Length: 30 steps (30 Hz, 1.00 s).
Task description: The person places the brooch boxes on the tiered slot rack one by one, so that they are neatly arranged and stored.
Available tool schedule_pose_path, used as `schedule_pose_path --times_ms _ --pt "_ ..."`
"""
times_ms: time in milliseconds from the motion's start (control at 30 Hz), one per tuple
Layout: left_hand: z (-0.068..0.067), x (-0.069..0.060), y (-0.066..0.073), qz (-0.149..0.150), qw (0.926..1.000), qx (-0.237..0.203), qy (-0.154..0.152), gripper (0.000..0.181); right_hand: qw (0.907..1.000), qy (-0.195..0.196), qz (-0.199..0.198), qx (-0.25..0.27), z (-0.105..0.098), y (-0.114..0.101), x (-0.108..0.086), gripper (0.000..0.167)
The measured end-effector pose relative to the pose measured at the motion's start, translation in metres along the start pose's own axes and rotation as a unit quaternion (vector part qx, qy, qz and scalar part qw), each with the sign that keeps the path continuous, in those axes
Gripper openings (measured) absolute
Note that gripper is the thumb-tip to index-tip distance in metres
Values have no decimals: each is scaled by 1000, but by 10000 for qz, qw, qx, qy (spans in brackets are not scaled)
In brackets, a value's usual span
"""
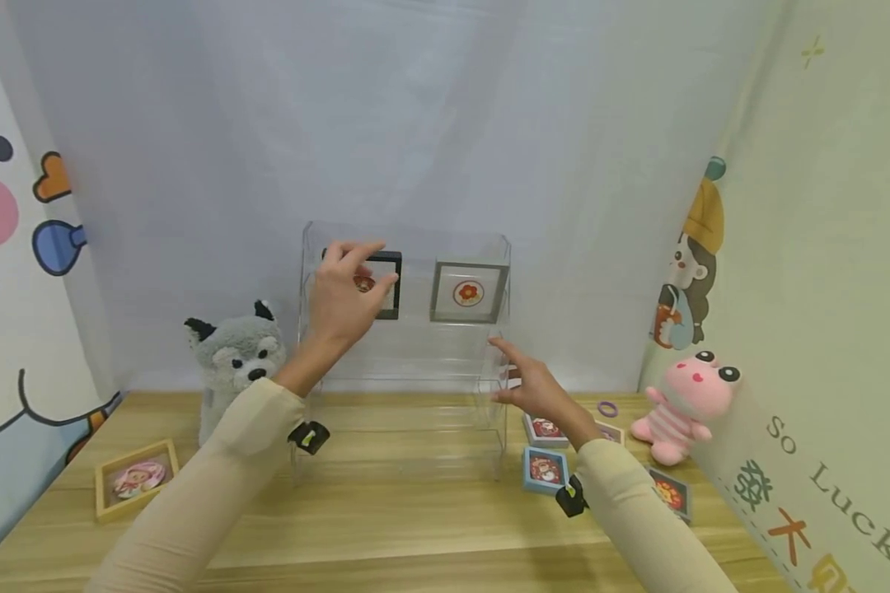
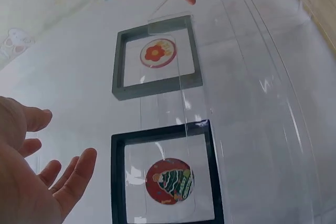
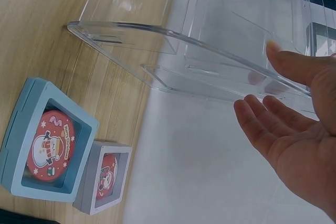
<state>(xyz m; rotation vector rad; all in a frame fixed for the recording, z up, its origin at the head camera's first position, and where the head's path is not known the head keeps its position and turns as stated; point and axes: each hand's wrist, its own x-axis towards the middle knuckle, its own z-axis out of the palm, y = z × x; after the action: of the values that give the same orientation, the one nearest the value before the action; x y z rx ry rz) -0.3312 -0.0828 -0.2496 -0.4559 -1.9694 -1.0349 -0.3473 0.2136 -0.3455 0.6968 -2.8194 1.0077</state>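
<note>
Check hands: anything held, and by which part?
Left hand holds nothing; right hand is open at the side edge of the clear rack, no grip evident.

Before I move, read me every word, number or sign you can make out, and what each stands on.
"So Lucky": on the pale green backdrop at the head view's right.
"發大": on the same backdrop, below; the yellow character after it is cut off by the bottom edge.
Too blurred to read: lettering on the red badge in the blue frame.
Too small: any on the other badges.
</note>
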Motion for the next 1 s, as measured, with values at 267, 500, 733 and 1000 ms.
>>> schedule_pose_path --times_ms 267,500,733,1000 --pt "-54 -7 -17 -328 9990 228 -198 42 10000 12 49 -15 -3 0 1 87" --pt "-103 -22 -48 -684 9951 627 -332 46 10000 20 32 21 -3 2 2 88" --pt "-150 -49 -92 -1272 9847 986 -661 49 9999 41 46 110 -1 3 -1 88" --pt "-190 -81 -146 -2414 9478 1394 -1552 58 9999 103 49 62 -1 4 -3 87"
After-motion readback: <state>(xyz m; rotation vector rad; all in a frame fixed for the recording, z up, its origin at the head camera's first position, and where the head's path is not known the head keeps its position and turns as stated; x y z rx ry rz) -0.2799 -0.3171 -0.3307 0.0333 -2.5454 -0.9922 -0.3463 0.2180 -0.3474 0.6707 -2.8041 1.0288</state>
